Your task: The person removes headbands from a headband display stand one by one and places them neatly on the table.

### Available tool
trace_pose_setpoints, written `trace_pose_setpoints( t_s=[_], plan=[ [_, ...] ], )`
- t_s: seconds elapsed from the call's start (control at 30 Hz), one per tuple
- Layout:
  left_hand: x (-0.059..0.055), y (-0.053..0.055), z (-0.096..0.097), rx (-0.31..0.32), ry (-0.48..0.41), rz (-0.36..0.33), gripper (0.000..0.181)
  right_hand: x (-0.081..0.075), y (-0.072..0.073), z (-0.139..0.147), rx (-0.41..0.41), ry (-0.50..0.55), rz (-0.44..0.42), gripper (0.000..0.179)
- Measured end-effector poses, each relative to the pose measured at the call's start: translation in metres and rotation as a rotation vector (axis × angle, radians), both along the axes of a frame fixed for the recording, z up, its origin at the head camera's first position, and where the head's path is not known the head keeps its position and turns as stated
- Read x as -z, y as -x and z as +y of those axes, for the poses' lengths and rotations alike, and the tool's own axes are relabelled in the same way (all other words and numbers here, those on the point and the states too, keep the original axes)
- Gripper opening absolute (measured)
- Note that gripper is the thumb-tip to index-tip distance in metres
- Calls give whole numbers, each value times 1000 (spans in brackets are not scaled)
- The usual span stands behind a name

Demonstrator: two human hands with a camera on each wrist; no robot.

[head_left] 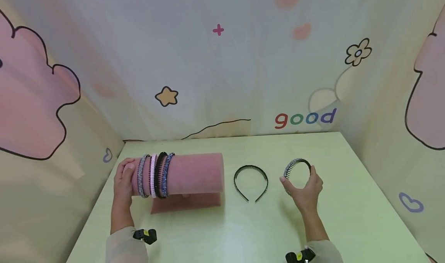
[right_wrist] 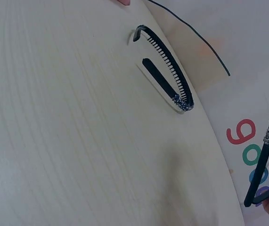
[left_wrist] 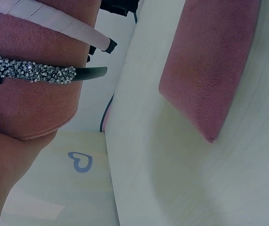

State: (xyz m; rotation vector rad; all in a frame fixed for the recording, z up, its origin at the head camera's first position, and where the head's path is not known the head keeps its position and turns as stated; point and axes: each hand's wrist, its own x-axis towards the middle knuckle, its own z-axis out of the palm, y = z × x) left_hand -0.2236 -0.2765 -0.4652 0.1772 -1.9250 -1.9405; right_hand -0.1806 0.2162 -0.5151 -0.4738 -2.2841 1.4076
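A pink velvet roll stand (head_left: 198, 173) stands at the left of the table, and my left hand (head_left: 123, 180) grips its left end. Around the roll sit a silver glittery headband (head_left: 140, 176), a lilac one (head_left: 152, 176), a black one (head_left: 159, 172) and a blue glittery one (head_left: 167, 176). The left wrist view shows the silver band's bare tip (left_wrist: 92, 73) near that hand. Above the table at right, my right hand (head_left: 307, 191) holds a toothed glittery headband (head_left: 292, 164) between thumb and fingers. In the right wrist view this held headband (right_wrist: 268, 141) is partly cut off.
Between the stand and my right hand, a dark toothed headband (head_left: 251, 167) lies on the pale table (head_left: 257, 232). Under the roll is the stand's flat pink base (head_left: 187, 205). Printed fabric walls (head_left: 222, 70) enclose the table at the back and sides.
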Motion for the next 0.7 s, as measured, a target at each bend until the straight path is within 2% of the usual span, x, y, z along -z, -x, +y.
trace_pose_setpoints(
  t_s=[0.13,0.27,0.53,0.63,0.7],
  plan=[
    [-1,1,-1,-17,6,-22,30,5,7,2,28,-73,-20,105],
    [-2,2,0,-9,3,-21,30,8,13,3,68,-126,-43,106],
    [-10,-2,4,-11,5,-9,31,13,23,-1,134,-232,-210,108],
    [-14,-5,7,-9,-5,-4,30,18,28,-2,140,-245,-248,110],
    [-11,-4,6,-11,-17,7,29,22,31,-3,144,-254,-262,111]
  ],
)
